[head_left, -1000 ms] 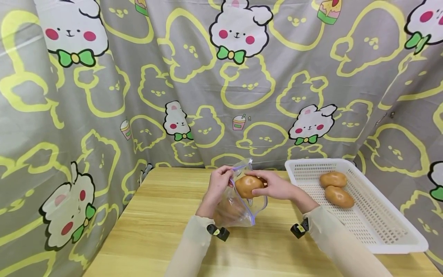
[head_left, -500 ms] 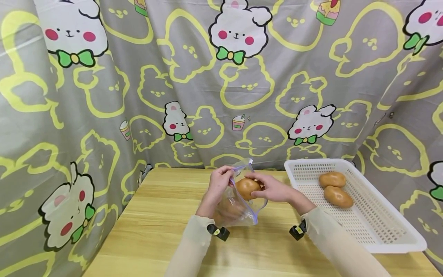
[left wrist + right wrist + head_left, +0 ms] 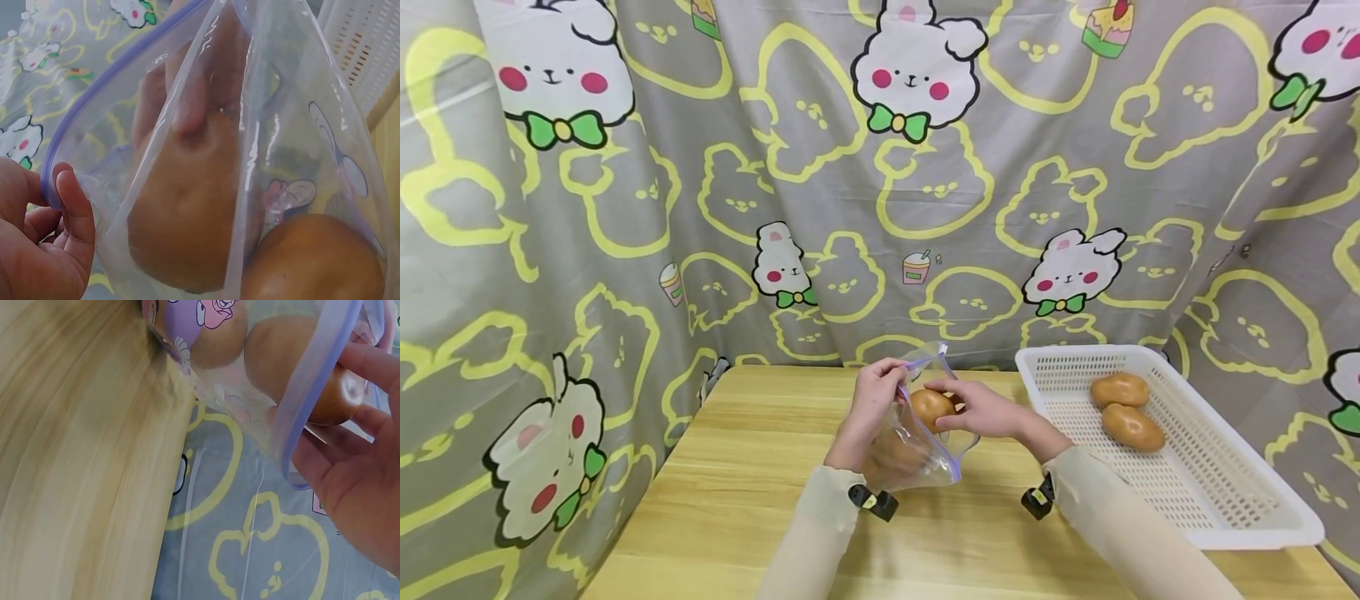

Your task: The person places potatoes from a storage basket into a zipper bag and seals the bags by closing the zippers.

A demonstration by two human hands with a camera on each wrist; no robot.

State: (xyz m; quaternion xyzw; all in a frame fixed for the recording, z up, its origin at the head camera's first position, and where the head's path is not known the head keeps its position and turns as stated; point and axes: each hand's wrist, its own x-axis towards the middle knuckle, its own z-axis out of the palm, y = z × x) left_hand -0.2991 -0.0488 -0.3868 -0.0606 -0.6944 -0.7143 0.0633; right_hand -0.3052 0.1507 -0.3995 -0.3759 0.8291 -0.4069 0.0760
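Observation:
My left hand (image 3: 876, 398) pinches the purple zip edge of a clear zip-lock bag (image 3: 936, 473), whose mouth stands open toward the right. In my right hand (image 3: 988, 410) is a smooth brown potato (image 3: 929, 408), gripped between thumb and fingers and partly inside the bag mouth. Through the plastic in the left wrist view, this potato (image 3: 187, 212) has fingertips on its upper end. Another potato (image 3: 315, 265) lies lower in the bag, beside it. The right wrist view shows the zip edge (image 3: 319, 369) crossing in front of the held potato (image 3: 340, 400).
A white perforated plastic basket (image 3: 1232, 500) stands on the right of the wooden table (image 3: 737, 467). Inside it lie two brown potatoes, a rear one (image 3: 1120, 389) and a front one (image 3: 1133, 427). A patterned grey curtain (image 3: 820, 183) hangs behind the table.
My right hand has moved left and slightly down, carrying the potato deeper into the bag mouth. The left hand keeps its place on the bag's edge.

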